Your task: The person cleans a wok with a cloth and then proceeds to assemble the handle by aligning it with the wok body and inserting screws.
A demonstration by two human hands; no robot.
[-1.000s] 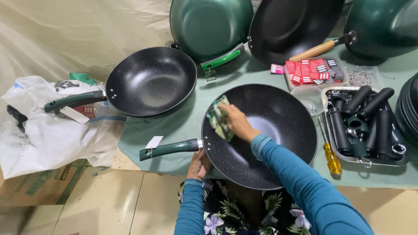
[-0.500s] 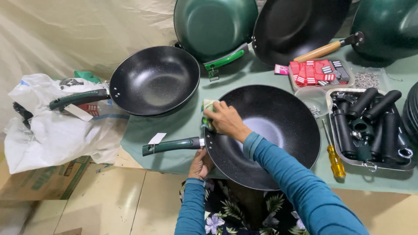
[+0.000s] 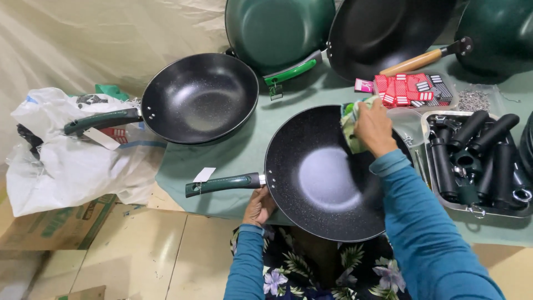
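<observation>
A black speckled wok (image 3: pixel 327 178) with a dark green handle (image 3: pixel 222 184) and a white tag lies at the near edge of the green-covered table (image 3: pixel 244 150). My left hand (image 3: pixel 259 205) holds the wok from below, near where the handle joins the bowl. My right hand (image 3: pixel 375 126) presses a crumpled green and yellow cloth (image 3: pixel 351 123) against the wok's far inner rim.
A second black wok (image 3: pixel 200 97) sits to the left, its handle over a white plastic bag (image 3: pixel 72 155). Green and black woks (image 3: pixel 277 30) stand at the back. A metal tray of black handles (image 3: pixel 477 155), red packets (image 3: pixel 413 89) and cardboard boxes (image 3: pixel 50 228) are nearby.
My right hand has swept the cloth from the wok's left rim near the handle across to the far upper right rim. The left hand keeps its hold.
</observation>
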